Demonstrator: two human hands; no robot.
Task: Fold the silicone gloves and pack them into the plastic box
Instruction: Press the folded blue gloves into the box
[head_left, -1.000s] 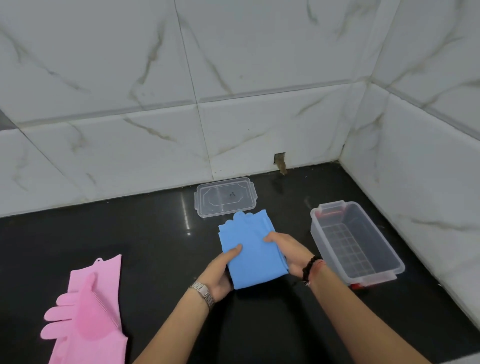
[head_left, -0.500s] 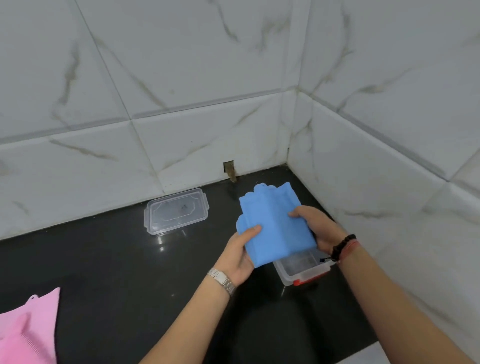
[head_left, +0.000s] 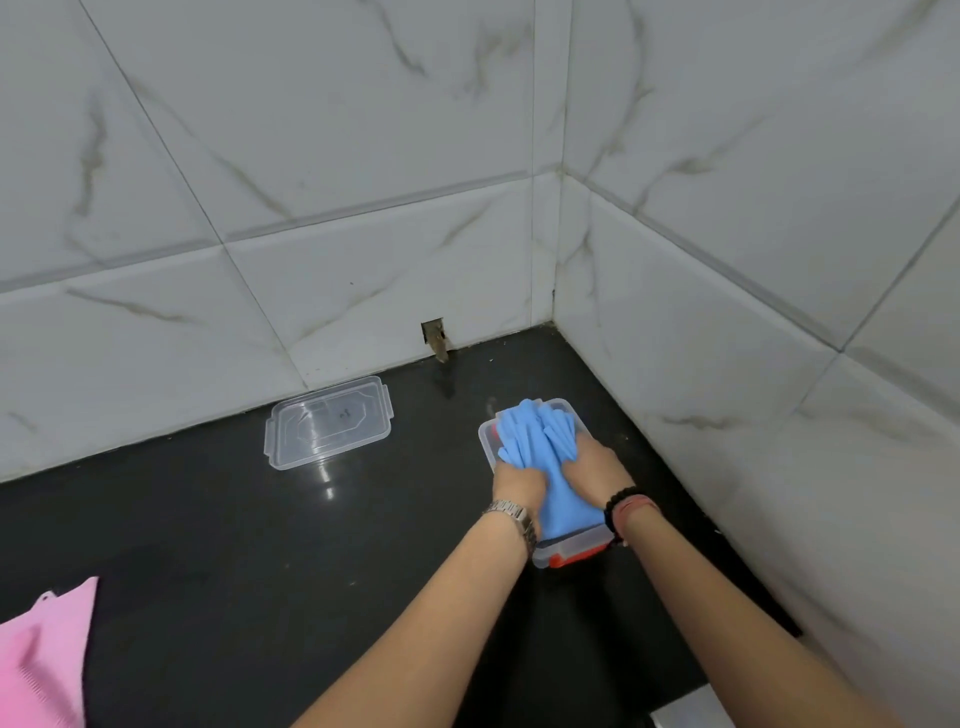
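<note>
Since half a second ago, when it was held in the air above the counter, the folded blue glove (head_left: 540, 447) has been brought down into the clear plastic box (head_left: 570, 551) and is pressed there by both hands. It is gripped on its left side by the left hand (head_left: 518, 480) and on its right side by the right hand (head_left: 597, 467) — fingers curled down over the blue silicone, though how far they wrap under it cannot be told. The glove's finger end bulges above the far rim; the rest of the interior is hidden. The box stands on the black counter (head_left: 260, 545) near the tiled corner. Its clear lid (head_left: 330, 422) lies apart to the left — flat, against the wall base. A pink glove (head_left: 44, 660) is seen at the lower-left edge
</note>
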